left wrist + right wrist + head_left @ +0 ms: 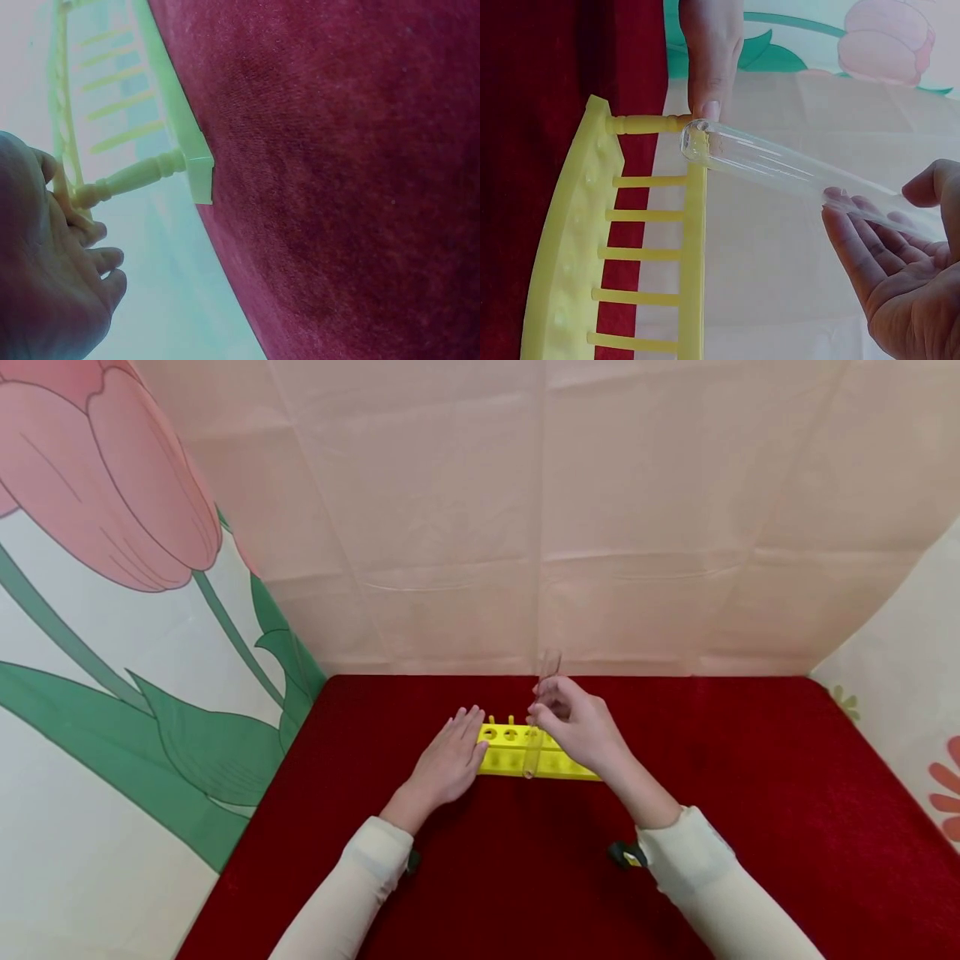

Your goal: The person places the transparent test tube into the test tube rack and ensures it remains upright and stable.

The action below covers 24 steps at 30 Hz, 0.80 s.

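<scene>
A yellow test tube rack [506,760] stands on the red cloth, with round holes along its top board and a row of thin pegs [641,256] below. My left hand [447,758] rests on the rack's left end, fingers extended and thumb against the near side. In the left wrist view, its fingertips [112,259] show beside the top corner post. My right hand [581,722] pinches a clear glass test tube [765,161] between thumb and fingers. The tube slants, its rounded end lower and overlapping the rack's top board in the right wrist view.
Red cloth [495,877] covers the table up to its back edge. A pale pink curtain [637,527] hangs behind, and a tulip-printed panel [135,635] stands at the left. A black wrist device [624,855] shows beside the right sleeve.
</scene>
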### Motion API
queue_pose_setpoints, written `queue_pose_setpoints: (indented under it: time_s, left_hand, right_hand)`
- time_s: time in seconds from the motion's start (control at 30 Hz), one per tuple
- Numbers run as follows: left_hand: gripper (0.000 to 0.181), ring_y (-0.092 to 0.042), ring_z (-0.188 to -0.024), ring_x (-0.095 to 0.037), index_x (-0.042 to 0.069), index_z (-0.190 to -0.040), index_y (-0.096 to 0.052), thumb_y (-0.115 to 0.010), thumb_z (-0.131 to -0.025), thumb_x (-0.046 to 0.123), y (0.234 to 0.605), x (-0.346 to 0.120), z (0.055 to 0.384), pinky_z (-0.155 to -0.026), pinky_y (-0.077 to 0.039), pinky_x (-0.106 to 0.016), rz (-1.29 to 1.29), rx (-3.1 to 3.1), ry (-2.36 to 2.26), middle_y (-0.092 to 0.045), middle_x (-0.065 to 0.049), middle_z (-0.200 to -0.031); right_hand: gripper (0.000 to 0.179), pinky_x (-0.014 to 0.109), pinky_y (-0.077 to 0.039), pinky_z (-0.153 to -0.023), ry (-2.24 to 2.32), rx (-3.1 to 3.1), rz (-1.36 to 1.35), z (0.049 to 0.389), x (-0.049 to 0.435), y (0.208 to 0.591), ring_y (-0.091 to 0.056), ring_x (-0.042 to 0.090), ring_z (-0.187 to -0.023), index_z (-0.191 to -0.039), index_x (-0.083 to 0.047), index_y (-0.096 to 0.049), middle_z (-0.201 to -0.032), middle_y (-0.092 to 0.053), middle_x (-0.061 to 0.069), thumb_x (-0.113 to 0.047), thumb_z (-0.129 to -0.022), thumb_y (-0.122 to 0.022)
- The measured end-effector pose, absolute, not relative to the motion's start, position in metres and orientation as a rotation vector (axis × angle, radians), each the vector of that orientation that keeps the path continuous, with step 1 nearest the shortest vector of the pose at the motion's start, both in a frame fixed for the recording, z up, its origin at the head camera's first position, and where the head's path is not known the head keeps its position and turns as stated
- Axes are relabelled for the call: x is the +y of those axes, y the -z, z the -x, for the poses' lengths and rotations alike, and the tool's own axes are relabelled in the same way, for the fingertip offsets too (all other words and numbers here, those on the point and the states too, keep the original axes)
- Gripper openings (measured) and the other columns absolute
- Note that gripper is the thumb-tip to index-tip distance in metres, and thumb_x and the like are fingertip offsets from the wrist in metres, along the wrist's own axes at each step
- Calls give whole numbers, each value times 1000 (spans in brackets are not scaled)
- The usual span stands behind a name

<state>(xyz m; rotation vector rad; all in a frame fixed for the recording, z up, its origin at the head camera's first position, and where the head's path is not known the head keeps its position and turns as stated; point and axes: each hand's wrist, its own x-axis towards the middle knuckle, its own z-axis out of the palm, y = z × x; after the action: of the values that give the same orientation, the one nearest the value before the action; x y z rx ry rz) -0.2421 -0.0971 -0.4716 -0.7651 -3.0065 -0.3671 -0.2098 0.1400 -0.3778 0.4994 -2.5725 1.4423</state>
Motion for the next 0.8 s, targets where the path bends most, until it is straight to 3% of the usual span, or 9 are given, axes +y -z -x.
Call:
queue_pose_setpoints:
  time_s: [0.37, 0.8]
  left_hand:
    - [62, -15, -156, -28, 8, -163, -16, -26, -111, 41, 472, -98, 242, -126, -15, -40, 779, -2993, 378, -19, -9, -169]
    - [62, -11, -157, -25, 9, -163, -15, -25, -111, 41, 471, -98, 242, -127, -13, -39, 772, -3013, 376, -16, -6, -170]
  right_hand:
    - [23, 39, -62, -81, -1483, -2531, -487, 219, 134, 376, -74, 21, -93, -122, -6, -59, -102, -73, 8, -12, -100, -64]
    - [21, 34, -62, -73, -1488, -2478, -501, 224, 128, 374, -74, 23, -91, -120, -5, -60, -101, -74, 10, -12, -100, -63]
